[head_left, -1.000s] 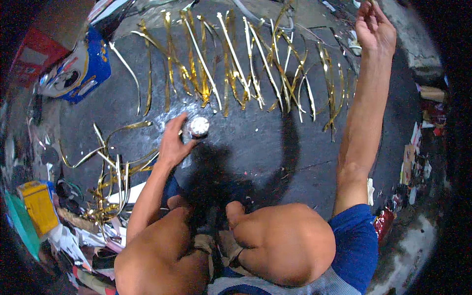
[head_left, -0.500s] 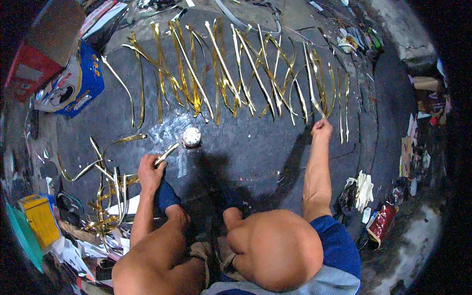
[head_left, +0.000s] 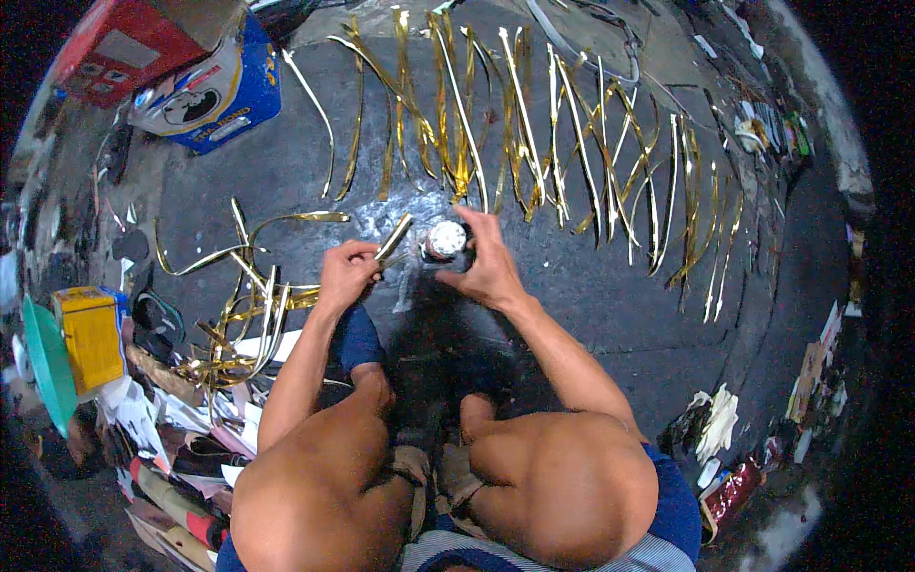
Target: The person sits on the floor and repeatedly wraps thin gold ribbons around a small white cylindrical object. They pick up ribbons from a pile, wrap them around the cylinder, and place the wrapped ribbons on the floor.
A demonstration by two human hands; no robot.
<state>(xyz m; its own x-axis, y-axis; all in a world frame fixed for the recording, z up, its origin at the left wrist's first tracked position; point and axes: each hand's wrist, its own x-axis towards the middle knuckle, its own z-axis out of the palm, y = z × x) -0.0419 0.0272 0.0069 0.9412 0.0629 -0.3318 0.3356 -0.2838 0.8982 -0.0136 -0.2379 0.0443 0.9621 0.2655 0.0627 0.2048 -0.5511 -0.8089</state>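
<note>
My left hand is closed round a short flat strip, pale with a shiny gold-like edge, whose free end points up and right. Just right of it stands a small round tin with a white-crusted top. My right hand curves about the tin's right side, fingers and thumb apart; whether they touch it I cannot tell. Beyond the hands, many shiny gold and pale strips lie in a crisscrossed row on the dark floor mat. A tangle of similar strips lies beside my left forearm.
A blue and white box and a red box stand at far left. A yellow container, a green sheet and paper scraps crowd the near left. At right lie a pale glove-like cloth and a dark red packet.
My right hand has left the end of a strip at the right and come to the tin. The left hand still holds its short strip. The whole view has shifted.
</note>
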